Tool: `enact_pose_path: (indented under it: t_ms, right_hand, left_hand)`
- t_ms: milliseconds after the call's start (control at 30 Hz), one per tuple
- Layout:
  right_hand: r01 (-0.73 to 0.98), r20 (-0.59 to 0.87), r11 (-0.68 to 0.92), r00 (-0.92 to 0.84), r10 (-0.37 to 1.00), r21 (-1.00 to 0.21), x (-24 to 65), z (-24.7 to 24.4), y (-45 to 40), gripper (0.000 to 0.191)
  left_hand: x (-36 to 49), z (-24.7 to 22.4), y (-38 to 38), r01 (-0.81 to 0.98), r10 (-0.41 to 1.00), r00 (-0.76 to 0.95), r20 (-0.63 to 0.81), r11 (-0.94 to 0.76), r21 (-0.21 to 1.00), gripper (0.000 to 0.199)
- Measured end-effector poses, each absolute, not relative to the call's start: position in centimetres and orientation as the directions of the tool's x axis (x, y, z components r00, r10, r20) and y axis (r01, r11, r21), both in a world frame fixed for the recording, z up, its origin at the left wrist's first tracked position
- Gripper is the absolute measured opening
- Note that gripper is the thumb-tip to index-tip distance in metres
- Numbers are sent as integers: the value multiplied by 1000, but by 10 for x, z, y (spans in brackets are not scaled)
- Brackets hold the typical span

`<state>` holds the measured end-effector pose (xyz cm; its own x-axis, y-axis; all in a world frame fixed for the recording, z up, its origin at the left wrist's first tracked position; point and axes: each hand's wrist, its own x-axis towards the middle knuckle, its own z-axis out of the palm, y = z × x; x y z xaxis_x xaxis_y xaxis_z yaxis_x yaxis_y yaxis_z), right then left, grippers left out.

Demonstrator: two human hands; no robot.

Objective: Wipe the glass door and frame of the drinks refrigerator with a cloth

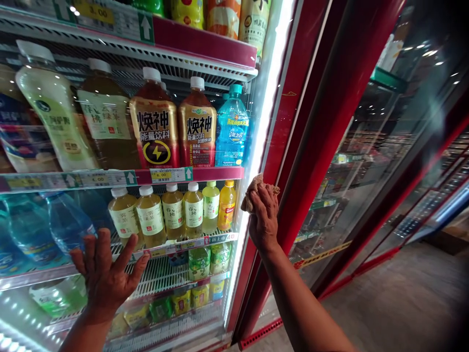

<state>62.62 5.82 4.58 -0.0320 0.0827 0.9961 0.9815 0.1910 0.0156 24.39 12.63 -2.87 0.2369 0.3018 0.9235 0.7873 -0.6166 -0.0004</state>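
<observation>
A crumpled beige cloth (pixel 249 199) is under the fingers of my right hand (pixel 264 215), pressed against the glass close to the bright light strip and the red frame (pixel 293 122) of a drinks cooler. My left hand (pixel 106 274) is spread with its fingers apart, in front of the lower shelves at the left, holding nothing; whether it touches the glass I cannot tell. Behind the glass stand several bottles, among them a red and gold one (pixel 154 122), a blue one (pixel 232 129) and small tea bottles (pixel 151 217).
Shelf edges with price tags (pixel 161 175) cross the cooler. To the right are more red-framed glass doors (pixel 351 161) with reflections, and a grey floor (pixel 388 298) at the lower right.
</observation>
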Motion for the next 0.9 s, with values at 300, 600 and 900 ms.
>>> enact_pose_path:
  t_ms: [300, 600, 900]
  right_hand:
    - [983, 999, 182, -27, 27, 22, 634, 87, 65, 64]
    - [986, 999, 163, -31, 41, 24, 627, 64, 61, 65]
    - [979, 999, 205, -14, 48, 3, 616, 52, 65, 62]
  left_hand:
    - [243, -29, 128, 806, 248, 266, 932, -588, -73, 96]
    - [249, -28, 128, 790, 221, 226, 949, -611, -46, 88]
    - [251, -25, 121, 786, 282, 198, 939, -618, 20, 89]
